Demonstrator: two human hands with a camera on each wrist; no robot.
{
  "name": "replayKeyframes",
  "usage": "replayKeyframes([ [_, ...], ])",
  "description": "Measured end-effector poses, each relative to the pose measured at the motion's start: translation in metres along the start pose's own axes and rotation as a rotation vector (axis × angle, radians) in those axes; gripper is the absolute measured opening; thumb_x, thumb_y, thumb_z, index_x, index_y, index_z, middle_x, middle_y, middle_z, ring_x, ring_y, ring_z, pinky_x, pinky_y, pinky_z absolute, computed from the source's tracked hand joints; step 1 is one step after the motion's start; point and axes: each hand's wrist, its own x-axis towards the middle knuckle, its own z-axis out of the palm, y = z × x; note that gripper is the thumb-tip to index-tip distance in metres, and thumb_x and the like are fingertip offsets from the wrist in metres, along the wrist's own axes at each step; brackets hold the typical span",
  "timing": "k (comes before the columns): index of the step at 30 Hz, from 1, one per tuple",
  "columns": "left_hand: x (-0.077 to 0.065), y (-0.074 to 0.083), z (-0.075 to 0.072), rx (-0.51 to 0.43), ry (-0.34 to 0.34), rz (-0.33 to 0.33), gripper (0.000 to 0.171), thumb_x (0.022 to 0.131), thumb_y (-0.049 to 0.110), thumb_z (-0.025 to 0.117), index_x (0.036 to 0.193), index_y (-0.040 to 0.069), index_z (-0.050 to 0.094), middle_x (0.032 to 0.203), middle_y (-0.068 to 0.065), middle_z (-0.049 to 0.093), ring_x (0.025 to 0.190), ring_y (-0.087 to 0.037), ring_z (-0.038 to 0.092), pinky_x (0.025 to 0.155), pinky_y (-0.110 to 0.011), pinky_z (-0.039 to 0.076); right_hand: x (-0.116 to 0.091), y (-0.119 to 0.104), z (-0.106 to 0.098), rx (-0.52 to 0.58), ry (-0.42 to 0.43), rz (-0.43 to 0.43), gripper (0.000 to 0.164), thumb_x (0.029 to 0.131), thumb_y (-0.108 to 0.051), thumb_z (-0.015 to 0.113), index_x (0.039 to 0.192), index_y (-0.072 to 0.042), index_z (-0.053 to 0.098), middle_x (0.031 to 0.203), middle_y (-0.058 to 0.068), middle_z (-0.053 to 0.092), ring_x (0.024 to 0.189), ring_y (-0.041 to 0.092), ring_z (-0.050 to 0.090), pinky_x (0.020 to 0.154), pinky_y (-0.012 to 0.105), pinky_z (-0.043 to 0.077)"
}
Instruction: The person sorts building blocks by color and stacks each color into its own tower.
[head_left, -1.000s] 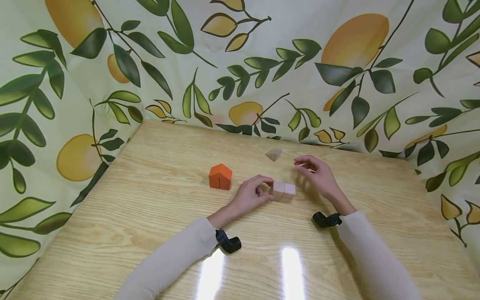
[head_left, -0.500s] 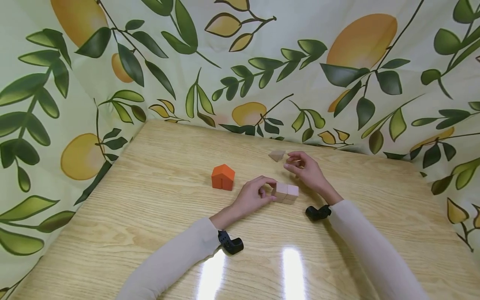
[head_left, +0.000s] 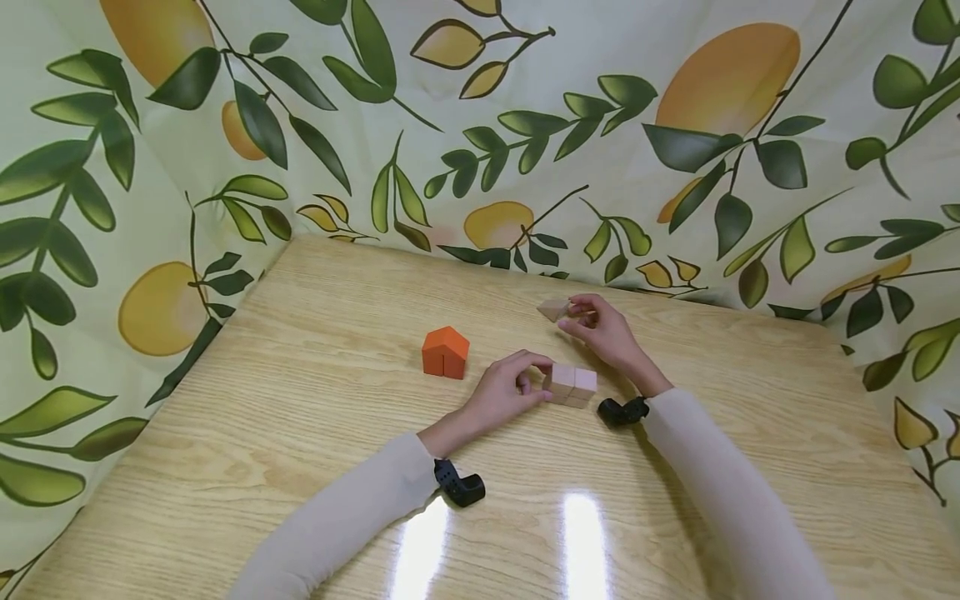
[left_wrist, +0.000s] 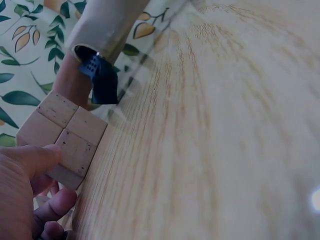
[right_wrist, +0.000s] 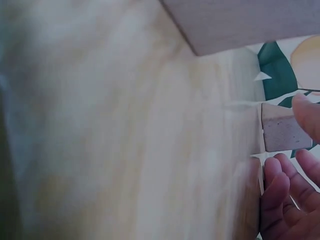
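Note:
My left hand (head_left: 504, 385) holds a compact group of pale wooden blocks (head_left: 572, 386) on the table, gripping its left end. In the left wrist view, the thumb lies against the blocks (left_wrist: 75, 135), whose square faces meet along narrow seams. Farther back, my right hand (head_left: 606, 332) reaches toward a loose wooden block with sloping faces (head_left: 553, 310). Its fingers are loosely bent around the block's right side. The right wrist view has this block (right_wrist: 286, 131) between the spread thumb and fingers, with no firm grip visible; contact is hard to judge.
Left of the blocks stands an orange house-shaped block set (head_left: 446, 353) with a peaked top and a vertical seam. The light wooden table (head_left: 315, 358) ends at a cloth backdrop (head_left: 420, 75) printed with leaves and fruit. Each wrist wears a black camera (head_left: 461, 485).
My right hand has moved left and away from me, from beside the block group to the loose block at the back. The left hand keeps its grip; the view shifted slightly.

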Motion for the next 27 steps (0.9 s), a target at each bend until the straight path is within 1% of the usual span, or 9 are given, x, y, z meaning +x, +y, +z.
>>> replayKeyframes([
  [7,-0.001,-0.002,-0.001,0.005,0.0,-0.002,0.039,0.082,0.014,0.077,0.119,0.01,0.063,0.105,0.001,0.062,0.062,-0.004,0.051,0.061,-0.021,0.044,0.008,0.005,0.005,-0.019,0.002,-0.004,0.057,0.088,-0.03,0.071,0.133,-0.005,0.047,0.117,0.013,0.058,0.093,0.025,0.053,0.076,0.034,0.042],
  [16,-0.002,-0.001,-0.001,-0.011,-0.013,-0.005,0.04,0.082,0.013,0.077,0.119,0.009,0.063,0.106,-0.002,0.063,0.062,-0.005,0.051,0.062,-0.021,0.043,0.014,0.004,0.007,-0.038,0.009,0.022,0.058,0.086,-0.035,0.072,0.129,-0.005,0.048,0.116,0.013,0.058,0.095,0.027,0.054,0.08,0.038,0.043],
  [22,-0.001,-0.001,-0.001,0.003,-0.011,0.002,0.04,0.082,0.014,0.077,0.119,0.01,0.063,0.104,-0.002,0.062,0.063,-0.004,0.051,0.062,-0.02,0.043,0.015,0.002,0.008,-0.072,0.033,0.035,0.058,0.084,-0.037,0.074,0.125,-0.004,0.05,0.112,0.013,0.058,0.091,0.026,0.05,0.076,0.037,0.04],
  [27,0.0,-0.001,-0.002,0.008,-0.007,-0.005,0.04,0.082,0.013,0.077,0.119,0.01,0.063,0.104,-0.002,0.063,0.063,-0.004,0.051,0.062,-0.02,0.043,0.017,0.002,0.01,-0.061,0.053,0.049,0.055,0.083,-0.034,0.075,0.121,-0.002,0.051,0.109,0.013,0.059,0.09,0.025,0.05,0.076,0.035,0.04],
])
